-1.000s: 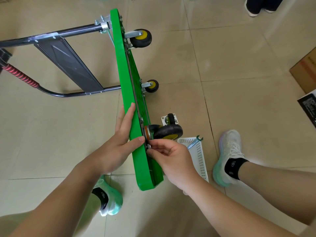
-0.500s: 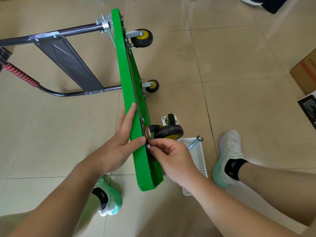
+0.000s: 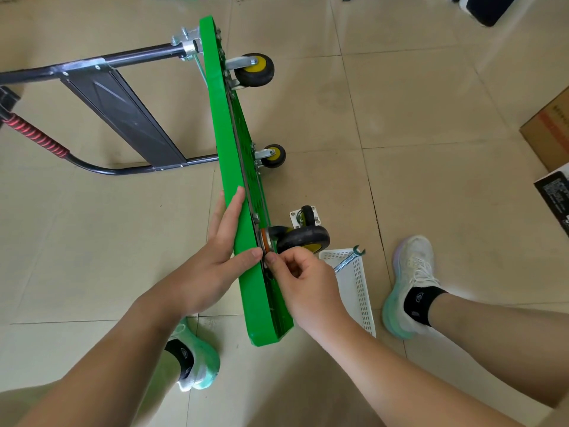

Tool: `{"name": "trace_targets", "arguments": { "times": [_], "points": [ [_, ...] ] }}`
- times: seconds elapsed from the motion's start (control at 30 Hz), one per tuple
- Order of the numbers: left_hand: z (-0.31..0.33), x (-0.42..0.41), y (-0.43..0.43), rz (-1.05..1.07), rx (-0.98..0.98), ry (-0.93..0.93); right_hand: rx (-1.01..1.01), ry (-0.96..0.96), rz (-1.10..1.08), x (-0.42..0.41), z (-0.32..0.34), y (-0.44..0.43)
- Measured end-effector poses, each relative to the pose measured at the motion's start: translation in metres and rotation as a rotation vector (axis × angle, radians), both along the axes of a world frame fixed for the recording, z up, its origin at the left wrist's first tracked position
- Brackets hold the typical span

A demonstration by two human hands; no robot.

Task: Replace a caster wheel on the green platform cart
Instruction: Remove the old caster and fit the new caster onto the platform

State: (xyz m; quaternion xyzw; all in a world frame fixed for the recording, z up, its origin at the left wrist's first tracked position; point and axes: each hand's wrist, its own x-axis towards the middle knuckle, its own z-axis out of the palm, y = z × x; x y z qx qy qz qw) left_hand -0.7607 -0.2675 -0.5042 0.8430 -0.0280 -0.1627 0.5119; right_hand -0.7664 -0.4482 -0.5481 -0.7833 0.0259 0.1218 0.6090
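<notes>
One view only, the head camera, looking down. We note the green platform cart (image 3: 234, 192) standing on its long edge on the tiled floor (image 3: 431, 149), underside facing our right, black handle frame (image 3: 123, 112) lying out to our left with a red grip (image 3: 34, 135) on its far bend.

Three wheels are on the underside: a far wheel (image 3: 255, 70), a middle wheel (image 3: 273, 156), and the near caster wheel (image 3: 303, 240), black with a yellow hub, its swivel plate against the deck edge. A loose caster (image 3: 305, 215) lies on the floor just beyond it.

Left hand (image 3: 215, 260): fingers straight, pressed flat on the deck's top face, thumb laid across the upper edge beside the near caster's plate. It braces; it grips nothing.

Right hand (image 3: 303, 274): fingers curled, thumb and forefinger pinching a small fastener (image 3: 267, 267) at the underside just below the caster plate. The fingertips cover most of it; we cannot tell nut from bolt.

A white perforated basket (image 3: 358, 291) lies by the right wrist, a wrench (image 3: 349, 260) propped on its far rim. One shoe (image 3: 412, 272) is right of the basket, another (image 3: 197, 362) left of the cart's near end. A cardboard box (image 3: 548, 127) and a black box (image 3: 554, 198) sit at the right margin.
</notes>
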Motion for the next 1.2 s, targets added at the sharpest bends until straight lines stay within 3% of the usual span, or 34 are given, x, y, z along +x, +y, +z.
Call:
{"name": "trace_targets", "arguments": {
  "times": [0.13, 0.3, 0.5, 1.03, 1.2],
  "points": [
    [0.0, 0.0, -0.001, 0.005, 0.011, -0.001, 0.13, -0.019, -0.012, -0.005, 0.0, 0.002],
    [0.002, 0.0, -0.001, -0.008, 0.009, -0.004, 0.105, 0.118, -0.003, -0.005, 0.003, -0.007],
    [0.001, 0.001, 0.0, -0.012, 0.017, -0.019, 0.167, 0.082, 0.027, -0.008, 0.004, -0.007],
    [0.004, 0.0, -0.001, -0.005, 0.013, -0.004, 0.07, 0.028, 0.154, -0.001, 0.002, -0.011],
    [0.005, 0.0, -0.002, 0.0, 0.013, -0.015, -0.046, 0.008, 0.204, 0.005, 0.006, -0.009]
  ]
}}
